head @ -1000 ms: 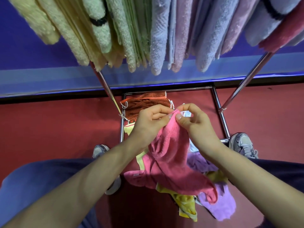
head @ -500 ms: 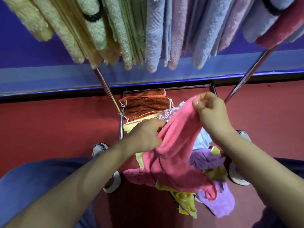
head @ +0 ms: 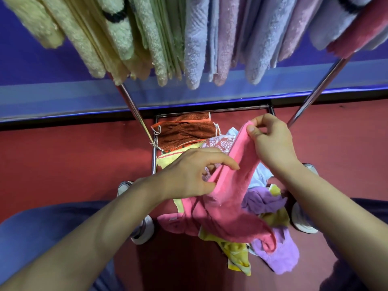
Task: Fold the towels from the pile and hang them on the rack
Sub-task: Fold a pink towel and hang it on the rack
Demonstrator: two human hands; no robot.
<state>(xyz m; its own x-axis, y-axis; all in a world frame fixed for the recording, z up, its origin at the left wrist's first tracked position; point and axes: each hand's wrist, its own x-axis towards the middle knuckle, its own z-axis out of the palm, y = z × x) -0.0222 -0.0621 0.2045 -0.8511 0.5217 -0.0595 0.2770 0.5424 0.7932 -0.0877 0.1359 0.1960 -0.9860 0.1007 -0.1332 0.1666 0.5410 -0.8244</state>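
While your right hand [head: 270, 143] pinches the top corner of the pink towel [head: 228, 185] between thumb and curled fingers, your left hand [head: 189, 175] holds the same towel's edge lower down, thumb beneath and forefinger on top. The towel is lifted above the pile [head: 263, 198], with its lower end trailing on it. That pile lies on the floor between the legs of the rack [head: 317, 92]. Folded towels [head: 193, 49] hang in a row from the rack's top.
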